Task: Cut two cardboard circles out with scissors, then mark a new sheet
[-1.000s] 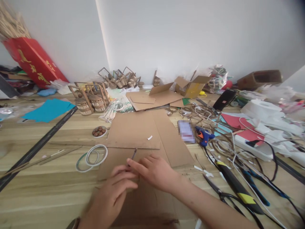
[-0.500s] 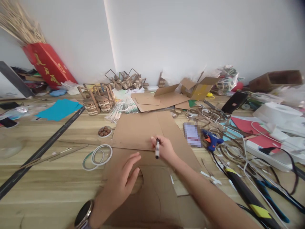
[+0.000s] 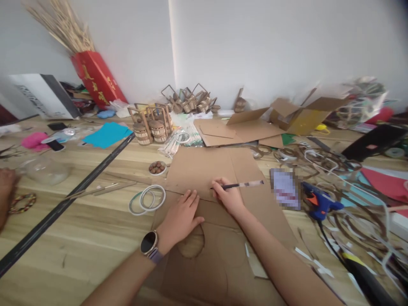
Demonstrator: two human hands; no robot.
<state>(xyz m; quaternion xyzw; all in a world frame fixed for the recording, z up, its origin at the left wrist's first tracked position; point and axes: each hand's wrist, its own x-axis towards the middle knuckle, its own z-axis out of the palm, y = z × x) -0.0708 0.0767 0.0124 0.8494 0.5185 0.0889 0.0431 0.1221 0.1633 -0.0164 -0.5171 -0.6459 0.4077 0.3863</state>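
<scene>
My right hand grips a pen with a black grip and a clear barrel, its tip pointing left over the cardboard. Flat on the sheet's near edge rests my left hand, fingers stretched out, a watch on its wrist. Just below that hand, a round hole is cut in the nearer piece of cardboard. Two rolls of tape lie left of the sheet, with a small bowl of brown balls behind them.
On the right are a blue glue gun, a phone and coiled brown strips. Small woven baskets and an opened carton stand at the back. Another person's hand shows at far left, near a beaded bracelet.
My left hand has come down flat onto the cardboard. In my right hand the pen has swung from pointing toward me to lying sideways. The view has turned left.
</scene>
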